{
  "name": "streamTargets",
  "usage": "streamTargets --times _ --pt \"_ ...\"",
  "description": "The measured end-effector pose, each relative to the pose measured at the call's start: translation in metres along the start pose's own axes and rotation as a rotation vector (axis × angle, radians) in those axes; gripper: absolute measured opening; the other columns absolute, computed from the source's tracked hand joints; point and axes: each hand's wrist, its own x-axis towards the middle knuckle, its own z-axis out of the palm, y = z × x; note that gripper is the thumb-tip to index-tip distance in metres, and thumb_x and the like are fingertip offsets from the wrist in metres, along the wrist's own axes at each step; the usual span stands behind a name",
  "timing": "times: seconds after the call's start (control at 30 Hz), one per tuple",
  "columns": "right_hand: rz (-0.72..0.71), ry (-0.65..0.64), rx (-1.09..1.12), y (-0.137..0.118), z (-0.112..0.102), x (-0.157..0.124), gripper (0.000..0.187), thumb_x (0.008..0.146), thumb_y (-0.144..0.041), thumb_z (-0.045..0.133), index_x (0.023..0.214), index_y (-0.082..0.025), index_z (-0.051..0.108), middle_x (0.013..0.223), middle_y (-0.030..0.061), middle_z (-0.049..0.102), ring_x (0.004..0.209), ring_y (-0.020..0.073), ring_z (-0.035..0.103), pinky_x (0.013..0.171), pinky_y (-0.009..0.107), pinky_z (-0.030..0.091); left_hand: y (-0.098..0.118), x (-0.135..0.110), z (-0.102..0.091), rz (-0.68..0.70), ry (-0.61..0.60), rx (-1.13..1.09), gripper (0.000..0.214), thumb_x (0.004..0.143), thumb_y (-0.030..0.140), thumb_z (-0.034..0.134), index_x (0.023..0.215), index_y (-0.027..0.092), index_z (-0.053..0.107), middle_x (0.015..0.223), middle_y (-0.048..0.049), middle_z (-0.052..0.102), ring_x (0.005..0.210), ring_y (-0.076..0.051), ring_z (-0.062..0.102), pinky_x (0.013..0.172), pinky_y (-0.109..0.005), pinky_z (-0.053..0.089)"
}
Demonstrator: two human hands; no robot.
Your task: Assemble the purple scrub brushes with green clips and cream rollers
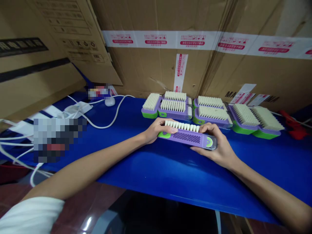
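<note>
purple-and-green bristle brush (188, 137) hovering above blue tabletop (151, 178) | long axis running left-right between both hands | left hand (155, 130) gripping left end; right hand (221, 148) gripping right end

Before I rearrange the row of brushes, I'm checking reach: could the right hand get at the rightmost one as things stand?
Probably yes, once free: the right hand grips the held brush, but nothing visible blocks the near side of the rightmost brush.

Smooth plastic on the brush (188, 136), bristles (182, 126) rough; the desk (165, 182) gleams glossy, the boxes (143, 63) matt cardboard!
</note>
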Motion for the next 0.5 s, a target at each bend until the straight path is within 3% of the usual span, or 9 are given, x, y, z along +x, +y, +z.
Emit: streamTargets --times 0.13,0.3,0.5 --pt "0.057 0.022 0.039 -0.002 0.003 0.001 0.048 0.084 -0.041 0.097 0.106 -0.03 0.056 0.101 0.0011 0.067 0.087 0.0219 0.065 0.076 0.037 0.058 -0.001 -0.002 -0.002 0.001 -0.021 0.02 0.038 0.062 0.039 0.094 0.092 0.018 0.085 0.083 -0.0038 0.079 0.081 -0.02 0.069 0.075 -0.031 0.05" --pt "0.023 -0.038 0.055 -0.008 0.001 0.002 0.048 0.081 -0.039 0.093 0.102 -0.03 0.051 0.096 -0.0008 0.064 0.08 0.0198 0.061 0.07 0.035 0.053 -0.002 -0.001 -0.003 -0.024 -0.053 0.028 0.04 0.064 0.039 0.094 0.098 0.019 0.086 0.089 -0.0047 0.082 0.085 -0.022 0.072 0.079 -0.033 0.054" --pt "0.053 -0.017 0.088 -0.01 -0.004 0.003 0.05 0.078 -0.036 0.098 0.101 -0.03 0.053 0.096 -0.0003 0.062 0.078 0.0191 0.058 0.066 0.034 0.052 0.002 0.001 0.003 -0.012 -0.057 0.023 0.033 0.064 0.04 0.091 0.084 0.017 0.08 0.08 -0.0026 0.074 0.079 -0.018 0.064 0.073 -0.029 0.043"
